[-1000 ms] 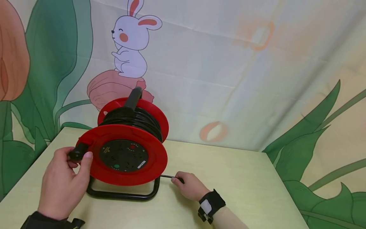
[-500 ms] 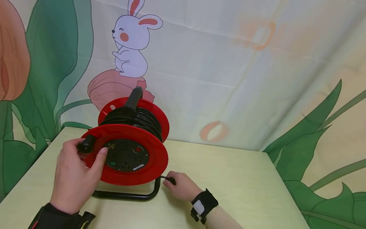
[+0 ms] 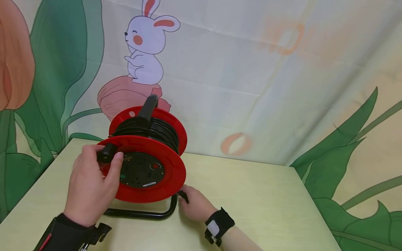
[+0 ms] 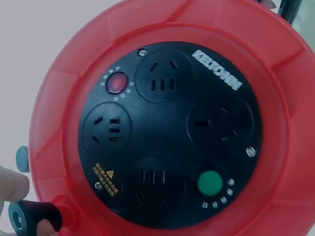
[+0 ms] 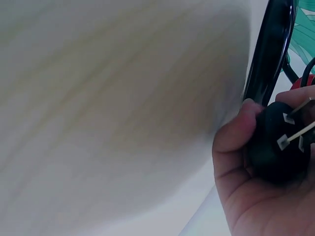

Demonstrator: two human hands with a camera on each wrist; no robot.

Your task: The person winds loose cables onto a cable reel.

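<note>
A red cable reel [image 3: 174,174], wound with black cord [image 3: 163,130], stands upright on its black tube frame [image 3: 139,213]. My left hand [image 3: 89,190] pinches the black crank knob [image 3: 107,153] at the upper left of the front disc. Close up in the left wrist view is the black socket panel [image 4: 157,128], with a red button [image 4: 117,83] and a green one [image 4: 210,183]. Low by the frame's right leg, my right hand [image 3: 196,205] grips the black plug [image 5: 275,147] at the cord's end. Its metal prongs show in the right wrist view.
The reel's black carrying handle [image 3: 148,109] rises above the drum. Under everything is a pale wooden table [image 3: 251,202], and a printed curtain [image 3: 220,69] with a rabbit hangs behind its back edge. Each wrist wears a black strap [image 3: 220,222].
The crank knob has swung up and to the right with my left hand, and the disc has turned clockwise. My right hand with the plug has come left, close to the reel, shortening the free cord.
</note>
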